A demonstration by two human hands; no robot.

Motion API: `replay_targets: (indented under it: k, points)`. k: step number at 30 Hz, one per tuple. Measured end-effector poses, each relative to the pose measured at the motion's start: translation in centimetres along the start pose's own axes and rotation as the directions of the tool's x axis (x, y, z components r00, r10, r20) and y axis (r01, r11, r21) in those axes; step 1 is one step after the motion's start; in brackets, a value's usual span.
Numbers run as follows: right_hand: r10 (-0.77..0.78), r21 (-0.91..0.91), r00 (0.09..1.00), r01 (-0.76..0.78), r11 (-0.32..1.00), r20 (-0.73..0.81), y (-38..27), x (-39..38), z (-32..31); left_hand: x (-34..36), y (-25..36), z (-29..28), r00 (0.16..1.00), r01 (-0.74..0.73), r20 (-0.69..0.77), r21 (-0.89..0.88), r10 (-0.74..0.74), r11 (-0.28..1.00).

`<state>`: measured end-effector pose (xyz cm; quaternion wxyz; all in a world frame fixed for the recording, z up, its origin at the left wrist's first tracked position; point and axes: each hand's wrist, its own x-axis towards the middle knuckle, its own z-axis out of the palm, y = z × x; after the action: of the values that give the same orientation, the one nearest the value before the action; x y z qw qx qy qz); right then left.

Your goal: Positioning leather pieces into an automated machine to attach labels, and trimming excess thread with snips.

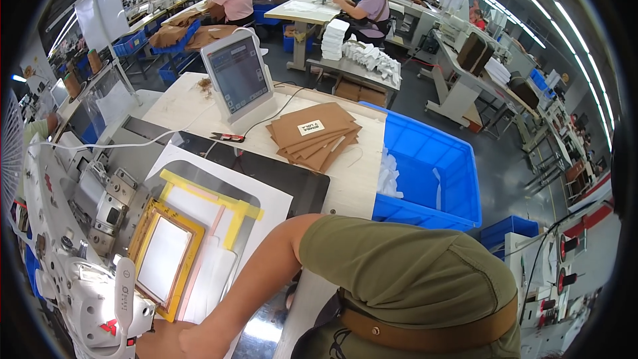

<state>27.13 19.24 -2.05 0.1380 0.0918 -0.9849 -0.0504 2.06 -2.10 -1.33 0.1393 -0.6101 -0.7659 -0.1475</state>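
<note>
My right forearm [256,279] crosses the front of the work surface toward the lower left. My right hand [194,342] is beside the sewing machine head [96,309] at the lower edge; its fingers are hidden, so whether it holds anything cannot be told. My left hand is out of view. Just beyond the right hand lies a yellow rectangular frame [194,258] with a white centre. It rests over a clear template sheet [249,203] edged with yellow tape [199,189]. White paper [276,194] shows under the sheet.
A tablet on a stand [239,76], red-handled snippers [228,137] and a fanned stack of brown pieces [312,131] sit beyond. At right stands a blue bin [432,209] with white pieces [388,174]. Two people [232,0] [369,6] work at far tables.
</note>
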Motion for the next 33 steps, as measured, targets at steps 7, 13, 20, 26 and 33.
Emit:
replay_targets:
  k: [7, 13, 20, 26, 33]
  points:
    - [0.063, -0.130, 0.916, -0.124, 0.984, -0.396, -0.6, -1.2, -9.9, -0.2, 0.6, 0.1, 1.000, 0.021, 0.004, -0.006, -0.021, 1.000]
    - [0.012, 0.050, 0.997, -0.008, 0.999, -0.079, 3.2, 2.9, -5.8, -0.4, 0.9, -0.1, 0.999, 0.033, 0.008, -0.005, -0.033, 0.999]
    - [0.061, 0.007, 0.965, -0.062, 0.998, -0.253, 3.1, 3.0, -10.4, -0.6, 1.3, 0.0, 0.999, 0.040, 0.013, -0.015, -0.039, 0.999]
    - [0.062, 0.545, 0.926, 0.165, 0.822, -0.374, 2.5, 1.8, -15.8, -0.8, 1.5, 0.0, 0.999, 0.046, 0.008, -0.014, -0.046, 0.999]
    - [-0.044, 0.432, 0.996, 0.074, 0.899, -0.078, 2.9, 3.4, -14.4, -1.0, 1.9, 0.2, 0.999, 0.052, -0.001, -0.017, -0.052, 0.998]
